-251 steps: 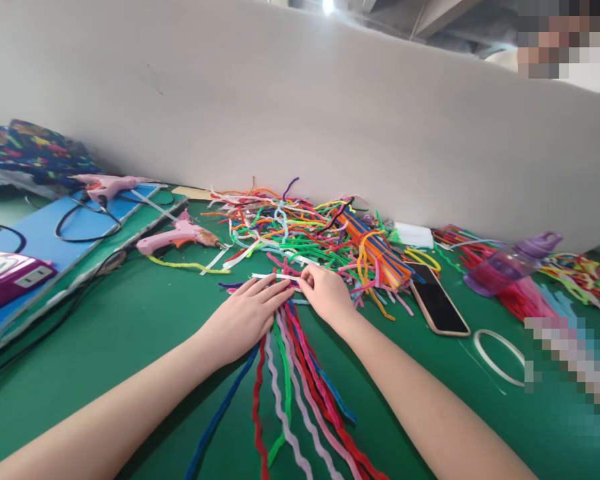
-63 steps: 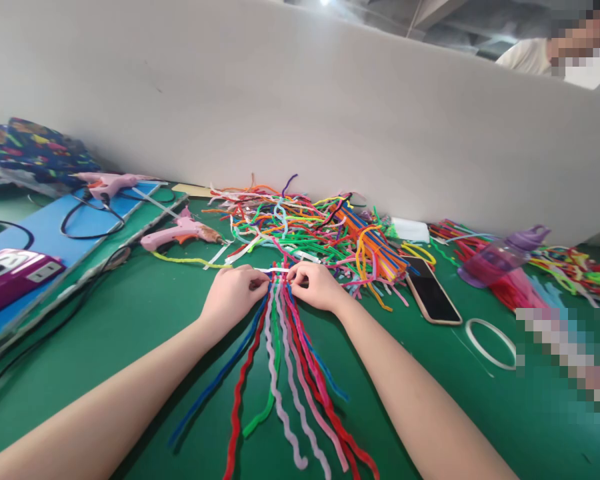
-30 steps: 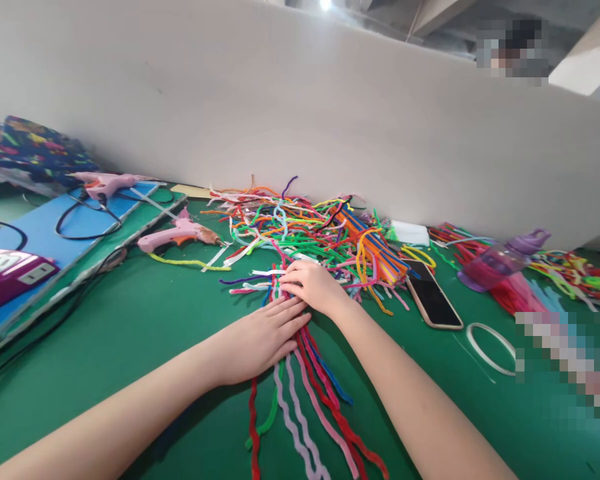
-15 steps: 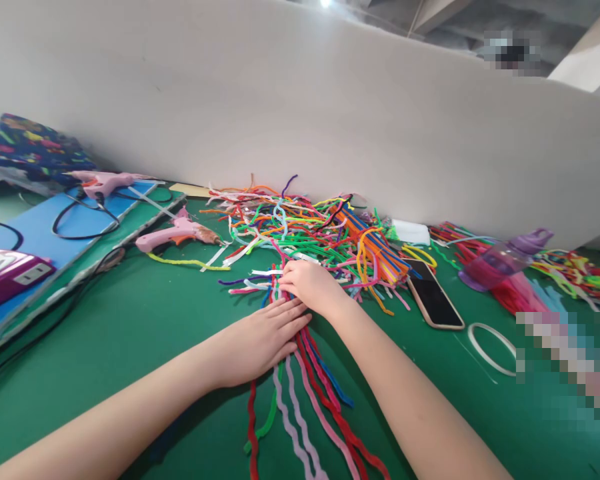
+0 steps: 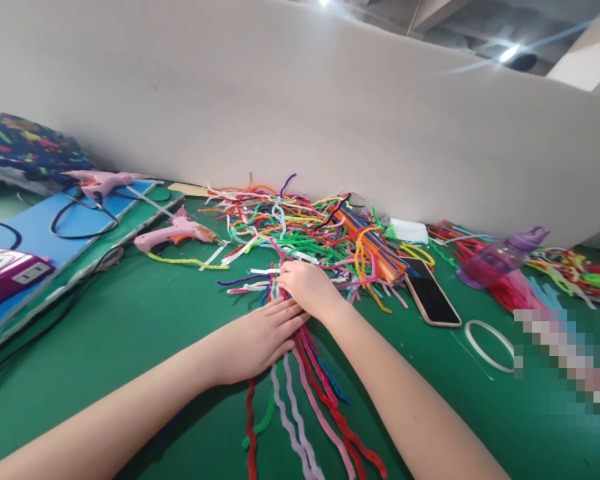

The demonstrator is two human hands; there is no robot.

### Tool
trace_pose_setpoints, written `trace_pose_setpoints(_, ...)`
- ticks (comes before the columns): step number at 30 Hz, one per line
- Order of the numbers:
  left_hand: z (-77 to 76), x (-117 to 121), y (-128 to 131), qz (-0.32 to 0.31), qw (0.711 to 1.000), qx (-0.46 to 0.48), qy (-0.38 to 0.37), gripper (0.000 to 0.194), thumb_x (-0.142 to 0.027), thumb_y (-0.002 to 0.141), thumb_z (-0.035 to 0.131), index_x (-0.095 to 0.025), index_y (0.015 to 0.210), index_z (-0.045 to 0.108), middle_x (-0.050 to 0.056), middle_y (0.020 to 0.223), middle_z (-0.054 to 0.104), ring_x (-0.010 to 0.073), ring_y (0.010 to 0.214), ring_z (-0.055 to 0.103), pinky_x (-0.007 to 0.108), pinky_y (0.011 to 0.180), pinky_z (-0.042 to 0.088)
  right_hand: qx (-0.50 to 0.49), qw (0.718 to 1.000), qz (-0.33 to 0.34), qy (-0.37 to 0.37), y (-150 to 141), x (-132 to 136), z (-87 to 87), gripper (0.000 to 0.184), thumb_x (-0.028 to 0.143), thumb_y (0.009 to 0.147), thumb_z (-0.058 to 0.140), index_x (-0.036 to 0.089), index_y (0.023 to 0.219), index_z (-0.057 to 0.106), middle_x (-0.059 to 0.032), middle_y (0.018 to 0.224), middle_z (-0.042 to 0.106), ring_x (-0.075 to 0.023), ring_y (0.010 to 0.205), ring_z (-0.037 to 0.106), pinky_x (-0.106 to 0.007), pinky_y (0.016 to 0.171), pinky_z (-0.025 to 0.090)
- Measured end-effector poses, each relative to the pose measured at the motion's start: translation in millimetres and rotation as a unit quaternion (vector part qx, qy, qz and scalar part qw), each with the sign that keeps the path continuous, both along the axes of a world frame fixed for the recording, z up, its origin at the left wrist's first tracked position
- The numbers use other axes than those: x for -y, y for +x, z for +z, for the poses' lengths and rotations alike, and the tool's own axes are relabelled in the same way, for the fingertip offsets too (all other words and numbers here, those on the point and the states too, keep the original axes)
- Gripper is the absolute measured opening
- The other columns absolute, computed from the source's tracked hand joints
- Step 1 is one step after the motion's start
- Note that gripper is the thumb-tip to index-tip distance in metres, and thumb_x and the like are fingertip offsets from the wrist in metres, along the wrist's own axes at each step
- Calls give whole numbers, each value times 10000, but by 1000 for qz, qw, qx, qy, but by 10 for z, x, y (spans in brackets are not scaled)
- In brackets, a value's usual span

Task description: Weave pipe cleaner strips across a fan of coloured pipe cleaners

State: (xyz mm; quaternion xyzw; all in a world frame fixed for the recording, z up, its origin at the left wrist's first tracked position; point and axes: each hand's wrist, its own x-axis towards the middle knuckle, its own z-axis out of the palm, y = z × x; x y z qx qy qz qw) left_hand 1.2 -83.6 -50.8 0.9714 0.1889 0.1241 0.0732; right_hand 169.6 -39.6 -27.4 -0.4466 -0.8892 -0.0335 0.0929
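Note:
My left hand [image 5: 257, 340] lies flat, fingers stretched out, across the middle of several wavy pipe cleaners [image 5: 323, 437] on the green table. Their red, green, lilac, pink and blue lengths fan out below it towards me. Just beyond, my right hand [image 5: 310, 287] has its fingers curled down on the far part of the same strands, touching the left fingertips; the exact grip is hidden. Short ends [image 5: 245, 289] in white, purple and pink stick out to the left of the right fingers.
Behind the hands lies a tangled pile of coloured pipe cleaners [image 5: 265, 213]. Pink glue guns [image 5: 175, 232] with cords rest at left, near a purple power strip [image 5: 15, 279]. To the right are a phone [image 5: 434, 297], a white ring [image 5: 487, 347] and a purple bottle [image 5: 500, 260].
Both hands keep their places on the pipe cleaners. The whole view has shifted very slightly; nothing else has visibly moved.

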Motion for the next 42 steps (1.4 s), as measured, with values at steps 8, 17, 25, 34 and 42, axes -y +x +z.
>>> trace_pose_setpoints(8,166,-32,-20,63,990,112,-53,331,-263,971,342,-202,1171,598,64,1240,624,167,1160,558,311,1026,434,-184,982,-24,-34,46,8,81,147,143,873,580,159,879,725,-69,932,689,-171,909,608,-280,837,459)
trace_pose_setpoints(17,61,-354,-251,257,962,47,77,229,-267,902,451,-163,934,652,89,924,649,235,917,578,390,861,470,-103,984,-71,-128,207,138,303,108,158,792,646,188,860,724,-43,866,706,-180,814,647,-272,727,464)
trace_pose_setpoints(25,235,-252,-184,271,941,-53,197,157,-181,869,522,-207,836,673,64,889,663,285,995,558,462,908,384,-65,990,-75,-101,159,135,194,78,181,852,600,175,848,678,-58,906,665,-170,878,615,-271,786,448)
trace_pose_setpoints(34,109,-289,-119,283,934,-50,212,173,-206,909,476,-198,862,642,46,834,650,256,879,576,416,825,376,-133,988,-66,-37,171,154,-70,64,158,893,558,166,870,617,-56,930,610,-163,940,557,-285,851,439)
trace_pose_setpoints(42,133,-332,-130,264,948,-54,171,168,-267,913,509,-226,892,671,24,873,668,243,926,572,410,859,358,-168,984,-41,-34,187,162,-113,107,149,901,544,154,893,651,-62,918,645,-167,924,577,-289,865,450)
